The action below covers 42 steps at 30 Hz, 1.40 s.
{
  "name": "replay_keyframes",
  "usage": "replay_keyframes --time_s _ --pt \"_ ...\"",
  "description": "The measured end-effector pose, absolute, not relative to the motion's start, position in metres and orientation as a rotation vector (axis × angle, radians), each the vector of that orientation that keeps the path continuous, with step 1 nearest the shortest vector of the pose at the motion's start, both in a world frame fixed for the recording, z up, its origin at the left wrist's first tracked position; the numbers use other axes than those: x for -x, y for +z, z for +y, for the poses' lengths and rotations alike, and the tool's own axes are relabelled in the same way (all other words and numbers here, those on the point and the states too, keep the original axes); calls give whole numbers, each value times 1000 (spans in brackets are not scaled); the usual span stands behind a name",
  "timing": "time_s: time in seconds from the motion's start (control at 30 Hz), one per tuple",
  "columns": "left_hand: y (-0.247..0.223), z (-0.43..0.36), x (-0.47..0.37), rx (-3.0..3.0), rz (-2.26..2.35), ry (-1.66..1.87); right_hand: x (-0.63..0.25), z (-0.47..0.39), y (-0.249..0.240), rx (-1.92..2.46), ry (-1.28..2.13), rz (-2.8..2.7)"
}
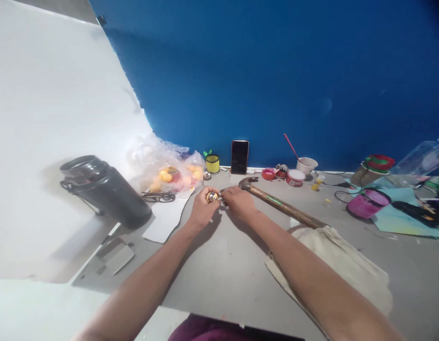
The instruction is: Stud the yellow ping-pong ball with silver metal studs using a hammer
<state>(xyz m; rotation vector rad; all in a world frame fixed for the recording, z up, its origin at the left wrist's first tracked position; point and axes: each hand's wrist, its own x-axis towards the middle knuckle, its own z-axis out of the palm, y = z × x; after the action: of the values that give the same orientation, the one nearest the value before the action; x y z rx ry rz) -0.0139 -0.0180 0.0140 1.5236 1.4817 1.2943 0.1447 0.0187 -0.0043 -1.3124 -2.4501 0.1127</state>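
My left hand (202, 204) is closed around a small round ornament (212, 197) with a gold, white and dark pattern. Right beside it, my right hand (237, 201) is closed with its fingertips bent downward. A small dark piece shows at those fingertips, too little of it to name. Both hands meet over the grey table (219, 270). Just right of my right hand lies a claw hammer (283, 202) with a worn wooden handle, its head pointing toward the back. A small shiny ball (207, 175) rests behind my left hand.
A large black flask (105, 189) leans at the left near clear bags with orange balls (165, 176). A phone (239, 157) stands against the blue wall. Paint pots (268, 174), a paper cup (306, 165) and a pink container (368, 203) sit right; a cream cloth (347, 265) lies under my right forearm.
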Motion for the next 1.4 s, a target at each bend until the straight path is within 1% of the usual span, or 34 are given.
replay_keyframes --time_s 0.17,0.23,0.4,0.5,0.6,0.83,1.1,1.23,1.4 --pt "17 -20 13 -1521 1495 1257 -150 27 -8 1289 362 -2106" --pt "18 -20 13 -1543 1484 1264 -151 30 -7 1226 566 -1908" --pt "19 -21 14 -1612 1463 1233 -149 24 -1 1001 1199 -1381" --pt "20 -22 12 -1672 1453 1260 -145 16 4 933 1401 -1213" --pt "20 -24 11 -1771 1473 1290 -142 11 5 922 1456 -1164" --pt "14 -25 11 -1937 1514 1267 -141 12 1 939 1410 -1216" --pt "18 -23 12 -1843 1482 1263 -144 8 8 1000 1491 -1159" --pt "19 -22 12 -1806 1513 1300 -147 8 8 1016 1562 -1222" --pt "18 -22 11 -1797 1504 1286 -146 8 9 1000 1518 -1199"
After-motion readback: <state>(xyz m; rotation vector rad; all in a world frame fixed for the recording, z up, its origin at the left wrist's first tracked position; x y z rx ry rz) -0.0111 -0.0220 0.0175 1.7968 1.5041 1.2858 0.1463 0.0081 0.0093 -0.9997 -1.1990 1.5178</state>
